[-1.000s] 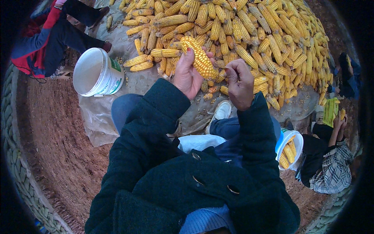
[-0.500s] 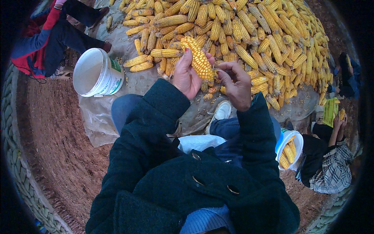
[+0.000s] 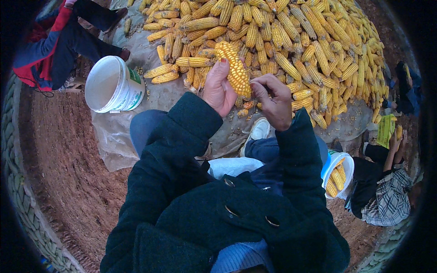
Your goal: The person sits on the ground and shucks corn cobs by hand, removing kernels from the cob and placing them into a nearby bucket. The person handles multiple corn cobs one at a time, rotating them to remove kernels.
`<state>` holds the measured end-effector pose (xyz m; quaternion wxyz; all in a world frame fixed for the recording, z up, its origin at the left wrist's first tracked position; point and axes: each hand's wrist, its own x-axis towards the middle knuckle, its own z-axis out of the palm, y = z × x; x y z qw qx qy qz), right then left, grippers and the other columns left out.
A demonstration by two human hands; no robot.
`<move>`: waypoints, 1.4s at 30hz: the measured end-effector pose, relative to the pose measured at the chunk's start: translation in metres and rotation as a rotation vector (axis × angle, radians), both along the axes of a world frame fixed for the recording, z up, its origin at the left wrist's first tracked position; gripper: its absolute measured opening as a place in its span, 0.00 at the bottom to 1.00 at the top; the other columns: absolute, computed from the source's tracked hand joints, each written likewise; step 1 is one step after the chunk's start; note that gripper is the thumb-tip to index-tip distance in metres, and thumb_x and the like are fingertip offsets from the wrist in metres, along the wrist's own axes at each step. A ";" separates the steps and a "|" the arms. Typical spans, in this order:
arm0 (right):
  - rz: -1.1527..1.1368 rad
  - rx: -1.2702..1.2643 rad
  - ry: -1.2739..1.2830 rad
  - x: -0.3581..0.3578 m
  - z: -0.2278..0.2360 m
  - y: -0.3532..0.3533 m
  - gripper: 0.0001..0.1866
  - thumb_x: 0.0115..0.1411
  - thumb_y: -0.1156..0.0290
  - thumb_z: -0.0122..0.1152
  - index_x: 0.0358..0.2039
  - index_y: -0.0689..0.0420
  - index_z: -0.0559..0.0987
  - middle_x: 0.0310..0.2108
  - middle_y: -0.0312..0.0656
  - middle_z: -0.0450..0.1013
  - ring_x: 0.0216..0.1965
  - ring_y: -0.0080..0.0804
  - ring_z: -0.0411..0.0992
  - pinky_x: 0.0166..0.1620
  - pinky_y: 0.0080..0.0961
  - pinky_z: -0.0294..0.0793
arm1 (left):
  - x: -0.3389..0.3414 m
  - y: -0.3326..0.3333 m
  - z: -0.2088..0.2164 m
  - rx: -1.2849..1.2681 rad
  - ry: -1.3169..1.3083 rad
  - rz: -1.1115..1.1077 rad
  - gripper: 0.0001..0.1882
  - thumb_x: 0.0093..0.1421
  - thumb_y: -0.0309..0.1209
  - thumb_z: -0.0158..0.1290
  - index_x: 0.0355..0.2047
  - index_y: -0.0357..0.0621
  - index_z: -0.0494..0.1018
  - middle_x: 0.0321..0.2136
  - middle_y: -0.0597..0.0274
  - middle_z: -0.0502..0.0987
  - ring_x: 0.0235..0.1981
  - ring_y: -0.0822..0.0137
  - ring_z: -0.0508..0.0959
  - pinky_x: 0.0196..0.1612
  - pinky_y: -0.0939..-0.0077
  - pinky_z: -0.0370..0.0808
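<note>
Corn cob (image 3: 237,75) slants above the grey sheet (image 3: 114,148) in the left hand (image 3: 218,89), which wraps around it with the thumb on its left side, while the right hand (image 3: 275,100) is at its lower end, thumb and forefinger close together, though whether they pinch anything I cannot tell. Beyond, a heap of yellow cobs (image 3: 291,45) covers the sheet's far part, with a white bucket (image 3: 129,93) at its left edge.
</note>
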<state>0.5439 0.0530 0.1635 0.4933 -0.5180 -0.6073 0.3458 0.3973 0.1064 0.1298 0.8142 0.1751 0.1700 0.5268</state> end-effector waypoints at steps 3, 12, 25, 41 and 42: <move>-0.042 -0.004 0.001 0.001 0.002 -0.001 0.04 0.58 0.76 0.58 0.31 0.63 0.76 0.25 0.42 0.70 0.27 0.28 0.70 0.31 0.23 0.68 | 0.000 -0.002 0.001 -0.005 -0.045 -0.001 0.22 0.66 0.42 0.44 0.53 0.39 0.62 0.48 0.55 0.72 0.50 0.63 0.72 0.55 0.64 0.69; -0.057 0.029 -0.025 0.004 0.000 0.000 0.06 0.63 0.74 0.53 0.34 0.64 0.74 0.26 0.35 0.67 0.24 0.18 0.64 0.27 0.15 0.63 | 0.003 0.001 -0.002 -0.077 -0.043 0.024 0.24 0.67 0.44 0.40 0.55 0.39 0.60 0.48 0.52 0.71 0.49 0.59 0.71 0.55 0.61 0.68; -0.010 0.047 0.004 0.001 0.002 0.000 0.05 0.56 0.75 0.62 0.31 0.62 0.75 0.26 0.38 0.68 0.25 0.22 0.67 0.28 0.19 0.66 | 0.003 0.001 -0.005 -0.112 -0.135 0.042 0.19 0.67 0.39 0.41 0.53 0.41 0.62 0.48 0.55 0.71 0.50 0.60 0.71 0.57 0.59 0.66; -0.064 0.207 -0.192 -0.002 0.003 0.001 0.05 0.53 0.79 0.61 0.30 0.62 0.74 0.25 0.43 0.66 0.24 0.33 0.67 0.27 0.25 0.66 | 0.006 -0.001 -0.003 0.046 -0.101 0.022 0.17 0.67 0.37 0.43 0.54 0.45 0.63 0.50 0.62 0.70 0.53 0.62 0.69 0.59 0.59 0.63; -0.064 0.219 -0.224 -0.002 0.003 0.001 0.04 0.54 0.80 0.61 0.29 0.62 0.73 0.25 0.43 0.66 0.24 0.34 0.67 0.27 0.26 0.66 | 0.006 -0.001 -0.003 0.056 -0.105 0.019 0.18 0.67 0.37 0.43 0.54 0.45 0.63 0.50 0.62 0.70 0.53 0.63 0.69 0.59 0.59 0.63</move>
